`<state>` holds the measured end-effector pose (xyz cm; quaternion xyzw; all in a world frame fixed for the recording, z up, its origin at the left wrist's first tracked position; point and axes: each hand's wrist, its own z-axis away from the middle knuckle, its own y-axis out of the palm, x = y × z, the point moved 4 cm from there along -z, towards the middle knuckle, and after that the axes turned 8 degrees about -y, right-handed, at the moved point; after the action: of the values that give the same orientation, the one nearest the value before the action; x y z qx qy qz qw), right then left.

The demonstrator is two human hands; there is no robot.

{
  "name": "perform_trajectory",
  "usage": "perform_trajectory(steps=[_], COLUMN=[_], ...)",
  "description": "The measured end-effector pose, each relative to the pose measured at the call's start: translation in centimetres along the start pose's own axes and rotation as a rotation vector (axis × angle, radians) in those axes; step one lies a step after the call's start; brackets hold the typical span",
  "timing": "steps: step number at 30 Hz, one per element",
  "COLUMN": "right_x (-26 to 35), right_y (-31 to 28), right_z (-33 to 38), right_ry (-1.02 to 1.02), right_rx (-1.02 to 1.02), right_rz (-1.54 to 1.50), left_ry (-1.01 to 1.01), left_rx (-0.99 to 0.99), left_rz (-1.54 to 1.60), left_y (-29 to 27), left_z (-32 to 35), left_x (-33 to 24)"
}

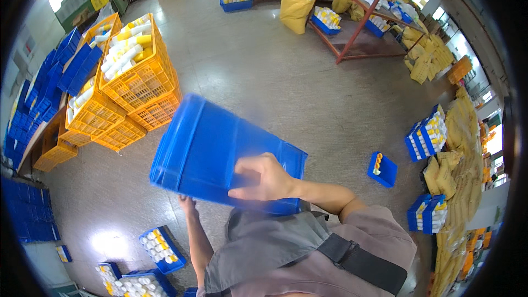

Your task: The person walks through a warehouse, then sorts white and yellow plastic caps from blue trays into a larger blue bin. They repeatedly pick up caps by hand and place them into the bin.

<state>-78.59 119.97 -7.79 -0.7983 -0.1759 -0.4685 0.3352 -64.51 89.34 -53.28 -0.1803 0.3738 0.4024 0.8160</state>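
Observation:
A large blue plastic bin [214, 143] is held up tilted in front of my body, its smooth outer face toward me and slightly blurred by motion. My right hand [264, 179] grips it near the middle of its right half, with thumb and fingers curled. At its lower left corner, my left hand [187, 204] holds the underside edge; the bin hides most of those fingers. Whatever is inside the bin cannot be seen.
Orange crates [140, 77] full of white and yellow bottles are stacked at left, beside piled blue bins [49, 88]. Bottle-filled blue bins [165, 250] sit on the floor at lower left. A small blue bin [385, 171], yellow sacks [462, 148] and a red rack [357, 27] are at right.

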Motion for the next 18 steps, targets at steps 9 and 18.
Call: perform_trajectory(steps=[9, 18], right_x=[-6.2, -7.1], right_y=[15.9, 39.4], right_z=[-24.0, -44.2], right_ry=[-0.289, -0.370], right_rx=[0.423, 0.932], right_rz=[-0.276, -0.453], left_ry=[-0.006, 0.192], left_rx=[-0.224, -0.928], left_rz=[0.645, 0.963], left_y=[-23.6, -30.8], left_z=[-7.0, 5.1], left_x=[-8.0, -6.2])
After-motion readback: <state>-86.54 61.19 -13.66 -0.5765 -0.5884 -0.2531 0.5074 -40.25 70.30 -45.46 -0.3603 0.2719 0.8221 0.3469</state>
